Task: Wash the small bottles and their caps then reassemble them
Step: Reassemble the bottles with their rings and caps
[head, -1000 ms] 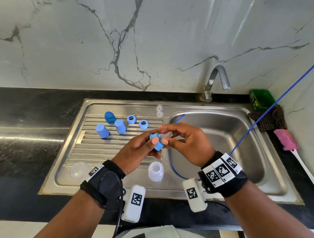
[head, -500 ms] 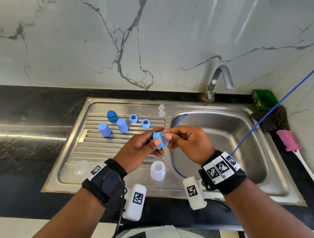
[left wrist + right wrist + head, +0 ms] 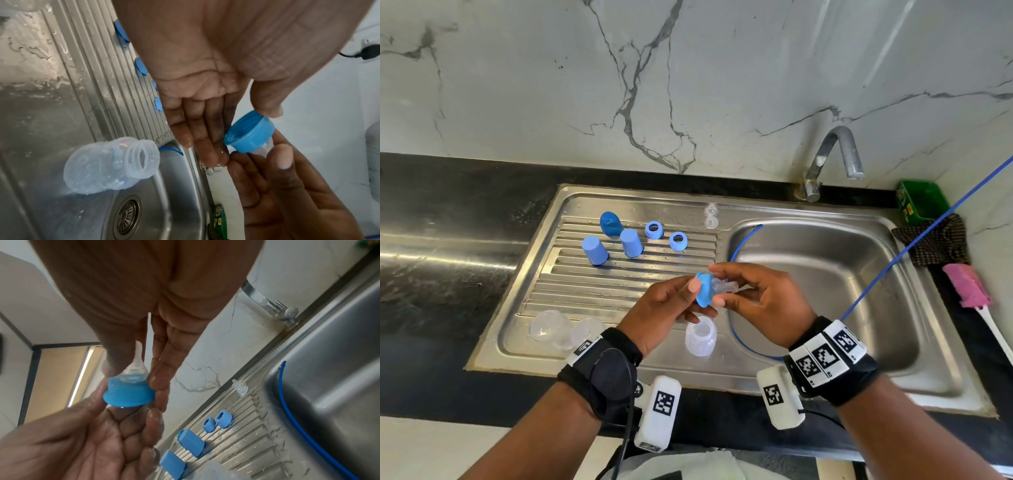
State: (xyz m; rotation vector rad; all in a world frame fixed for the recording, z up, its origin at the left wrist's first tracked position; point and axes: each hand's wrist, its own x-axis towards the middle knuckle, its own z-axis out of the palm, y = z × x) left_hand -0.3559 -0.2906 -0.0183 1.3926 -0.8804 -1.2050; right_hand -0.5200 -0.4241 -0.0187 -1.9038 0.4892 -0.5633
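Note:
Over the seam between drainboard and basin, my left hand [image 3: 700, 297] pinches a blue screw ring [image 3: 703, 289] by its rim with thumb and fingers. A clear silicone teat [image 3: 724, 286] sticks out of the ring toward the right. My right hand [image 3: 717, 286] pinches that teat between thumb and forefinger. The left wrist view shows the ring [image 3: 249, 133] from its open underside. In the right wrist view the teat [image 3: 135, 369] rises from the ring [image 3: 128, 394]. A clear open bottle [image 3: 700, 337] stands just below my hands. Two more clear bottles [image 3: 549, 327] lie at the drainboard's near left.
On the ribbed drainboard [image 3: 585, 291] are three blue caps [image 3: 631, 242], two blue rings [image 3: 677, 241] and two clear teats [image 3: 711, 216]. A blue hose [image 3: 876, 270] runs into the basin [image 3: 842, 274] under the tap [image 3: 832, 154]. A green box [image 3: 921, 204], cloth [image 3: 935, 241] and pink brush [image 3: 967, 286] lie right.
The teat now sticks farther out of the blue ring on the right hand's side. Both hands have stayed in about the same place.

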